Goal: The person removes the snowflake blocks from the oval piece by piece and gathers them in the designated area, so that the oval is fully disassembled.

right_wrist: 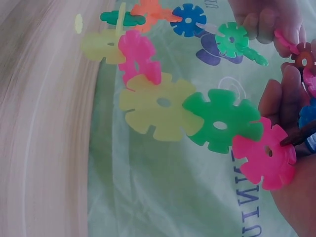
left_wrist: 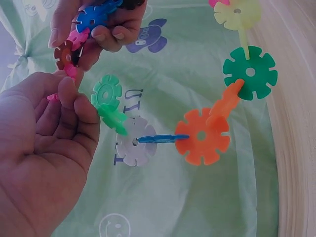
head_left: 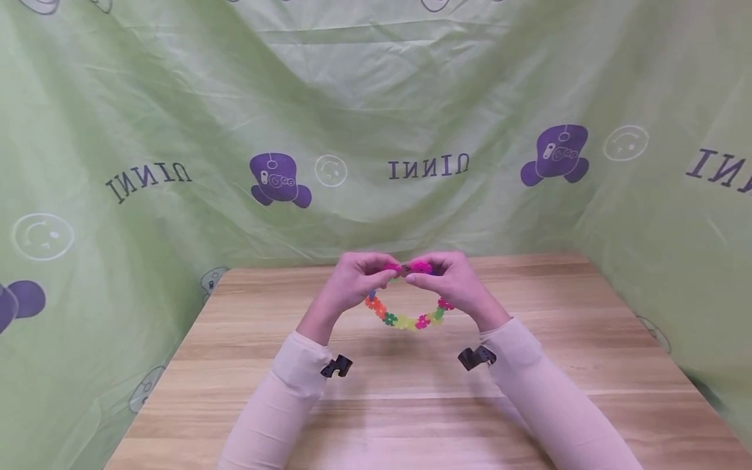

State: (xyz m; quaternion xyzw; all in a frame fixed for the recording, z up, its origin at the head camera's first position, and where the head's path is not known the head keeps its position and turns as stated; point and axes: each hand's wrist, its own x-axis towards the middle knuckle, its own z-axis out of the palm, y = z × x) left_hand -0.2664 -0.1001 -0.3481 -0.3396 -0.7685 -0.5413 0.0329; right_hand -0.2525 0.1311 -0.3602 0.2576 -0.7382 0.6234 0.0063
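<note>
A chain of notched plastic snowflake discs hangs in a loop above the table, between both hands. My left hand pinches a pink snowflake disc at the top of the loop. With thumb and fingers, my right hand grips the neighbouring part, where a blue disc shows. Between the fingertips of the two hands sits a brown disc. Orange, dark green, yellow and pink discs dangle below. Fingers partly cover the join, so whether it is locked cannot be told.
Below the hands lies a wood-grain table. A green printed cloth hangs behind it and along both sides. Black wrist mounts sit at the sleeve cuffs.
</note>
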